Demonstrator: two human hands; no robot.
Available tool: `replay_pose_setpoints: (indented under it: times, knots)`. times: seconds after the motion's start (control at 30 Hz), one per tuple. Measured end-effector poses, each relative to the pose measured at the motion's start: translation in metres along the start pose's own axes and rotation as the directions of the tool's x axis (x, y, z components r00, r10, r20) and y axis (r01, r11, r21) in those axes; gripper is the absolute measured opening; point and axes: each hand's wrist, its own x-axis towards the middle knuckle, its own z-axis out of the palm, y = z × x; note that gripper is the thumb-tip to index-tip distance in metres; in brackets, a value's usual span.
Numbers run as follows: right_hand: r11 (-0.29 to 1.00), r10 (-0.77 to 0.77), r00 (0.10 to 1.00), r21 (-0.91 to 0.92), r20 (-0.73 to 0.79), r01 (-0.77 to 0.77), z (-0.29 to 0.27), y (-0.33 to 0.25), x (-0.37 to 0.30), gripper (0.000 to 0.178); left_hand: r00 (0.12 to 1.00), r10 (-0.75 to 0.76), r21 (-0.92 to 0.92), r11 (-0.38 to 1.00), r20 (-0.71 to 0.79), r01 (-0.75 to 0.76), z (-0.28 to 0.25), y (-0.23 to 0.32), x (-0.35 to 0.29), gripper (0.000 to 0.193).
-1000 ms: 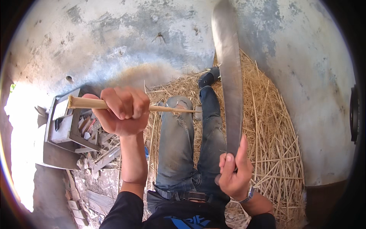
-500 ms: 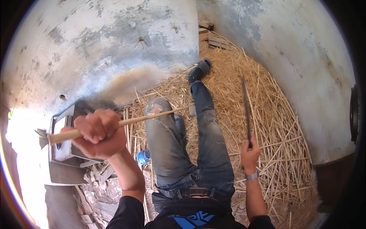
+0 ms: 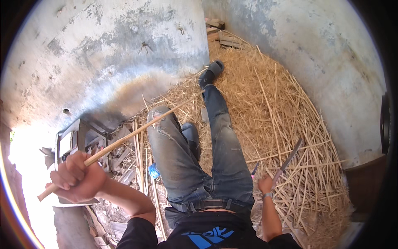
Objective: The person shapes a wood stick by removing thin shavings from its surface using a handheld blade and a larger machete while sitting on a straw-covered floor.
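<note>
My left hand [image 3: 78, 178] is closed round a long, pale bamboo strip [image 3: 132, 133]. The strip slants across my left knee toward my right shin, its thicker end sticking out behind the fist. Low at my right side, my right hand [image 3: 265, 184] is closed on a knife [image 3: 287, 161] with a long, dark, slightly curved blade. The blade points up and to the right over a heap of split strips [image 3: 309, 182]; the handle is mostly hidden in my fist. A small dark and pink thing [image 3: 254, 170] shows beside that hand, too small to name.
Straw-like shavings [image 3: 240, 79] cover the floor around my outstretched right leg. Wood blocks [image 3: 226, 37] lie in the far corner between weathered walls. At left are a dark-framed stand [image 3: 81, 137] and a blue roll of twine [image 3: 154, 170], with wood scraps near them.
My left hand has moved down and left, and the strip now slants more steeply. My right hand has dropped lower, with the knife tilting from upright toward the right.
</note>
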Motion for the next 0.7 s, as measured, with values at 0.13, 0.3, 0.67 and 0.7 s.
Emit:
replay_pose_setpoints:
  times: [0.13, 0.3, 0.67, 0.7]
  knots:
    - [0.999, 0.014, 0.997, -0.051, 0.071, -0.011, 0.105, 0.014, 0.007, 0.047, 0.990, 0.051, -0.099, 0.994, 0.130, -0.038, 0.003, 0.022, 0.003, 0.044]
    - [0.959, 0.282, 0.946, -0.085, 0.159, -0.272, 0.126, 0.021, 0.008, 0.051, 0.991, 0.126, -0.152, 0.981, 0.046, -0.118, -0.007, 0.040, 0.002, 0.045]
    - [0.977, 0.214, 0.945, -0.072, 0.248, -0.203, 0.119, 0.015, 0.027, 0.056, 0.987, 0.127, -0.268, 0.952, -0.094, -0.148, -0.032, 0.042, -0.021, 0.041]
    - [0.976, 0.218, 0.943, -0.078, 0.252, -0.205, 0.102, 0.017, 0.024, 0.056, 0.988, 0.123, -0.263, 0.954, -0.098, -0.145, -0.035, 0.037, -0.021, 0.041]
